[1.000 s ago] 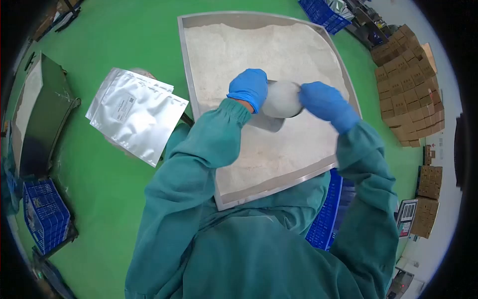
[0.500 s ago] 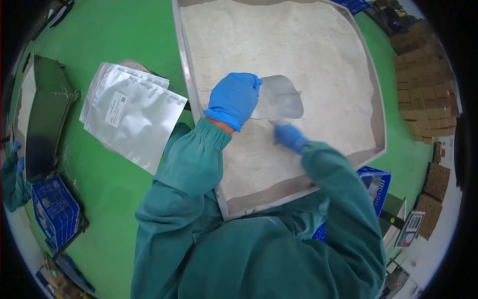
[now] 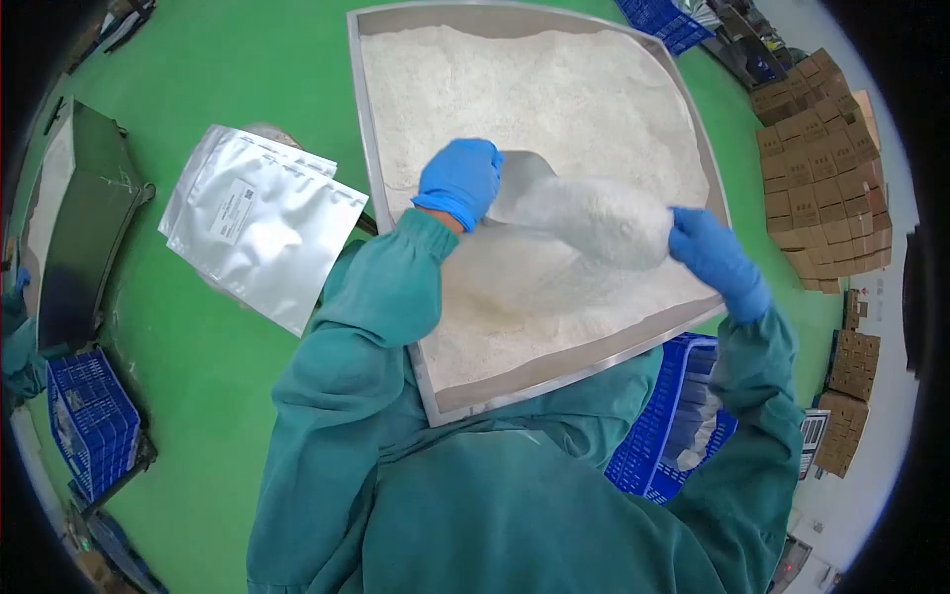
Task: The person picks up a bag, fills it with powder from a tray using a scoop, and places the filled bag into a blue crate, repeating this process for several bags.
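Note:
My left hand point(image 3: 459, 184), in a blue glove, is closed in a fist at the left end of a smooth grey round-cornered piece point(image 3: 524, 178), thin and scoop-like. That piece lies over pale powder point(image 3: 554, 89) in a wide metal tray point(image 3: 584, 364). Toward the right side of the tray, my gloved right hand point(image 3: 714, 255) has its fingers closed at the end of a pale translucent thing point(image 3: 618, 223), blurred by motion and with powder showing on it; I cannot tell its kind. Its left end overlaps the grey piece in this view.
Silver foil pouches point(image 3: 267, 228), the top one labelled, lie stacked left of the tray. A blue crate point(image 3: 633, 445) with bags stands below right. Further left are a dark green bin point(image 3: 94, 218), another blue crate point(image 3: 94, 416) and another person's sleeve point(image 3: 20, 346). Cardboard boxes point(image 3: 821, 178) stand right.
My right hand has swung right and slightly up, from beside the grey piece to the tray's right side, with the pale thing trailing from it. My left hand has moved only slightly.

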Demonstrator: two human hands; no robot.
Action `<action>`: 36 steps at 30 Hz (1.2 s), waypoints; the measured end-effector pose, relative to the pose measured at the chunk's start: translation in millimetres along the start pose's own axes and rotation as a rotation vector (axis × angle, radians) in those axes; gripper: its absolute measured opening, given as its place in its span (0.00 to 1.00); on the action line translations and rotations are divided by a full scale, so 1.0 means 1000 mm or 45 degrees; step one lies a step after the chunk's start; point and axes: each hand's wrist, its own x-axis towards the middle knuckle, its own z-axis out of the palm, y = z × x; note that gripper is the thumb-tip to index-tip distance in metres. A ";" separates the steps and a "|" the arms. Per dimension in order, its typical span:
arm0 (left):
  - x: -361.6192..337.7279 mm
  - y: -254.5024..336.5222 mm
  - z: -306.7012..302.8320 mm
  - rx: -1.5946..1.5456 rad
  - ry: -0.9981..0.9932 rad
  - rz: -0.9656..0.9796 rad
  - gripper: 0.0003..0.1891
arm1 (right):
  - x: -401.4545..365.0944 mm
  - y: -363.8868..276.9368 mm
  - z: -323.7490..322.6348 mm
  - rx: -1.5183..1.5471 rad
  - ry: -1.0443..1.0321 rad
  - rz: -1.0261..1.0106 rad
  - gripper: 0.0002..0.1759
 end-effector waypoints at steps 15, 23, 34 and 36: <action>0.004 0.006 0.003 0.122 -0.103 -0.088 0.15 | 0.016 -0.028 -0.007 -0.454 0.201 -0.267 0.25; 0.013 0.014 -0.079 0.753 -1.091 0.289 0.15 | 0.097 -0.010 0.077 0.560 0.177 -0.119 0.23; -0.104 0.172 -0.118 0.268 -0.549 0.118 0.21 | -0.114 0.041 0.030 0.387 0.171 -0.082 0.21; -0.156 0.176 -0.091 0.240 -0.549 0.185 0.21 | -0.132 0.066 0.056 0.360 0.083 -0.115 0.21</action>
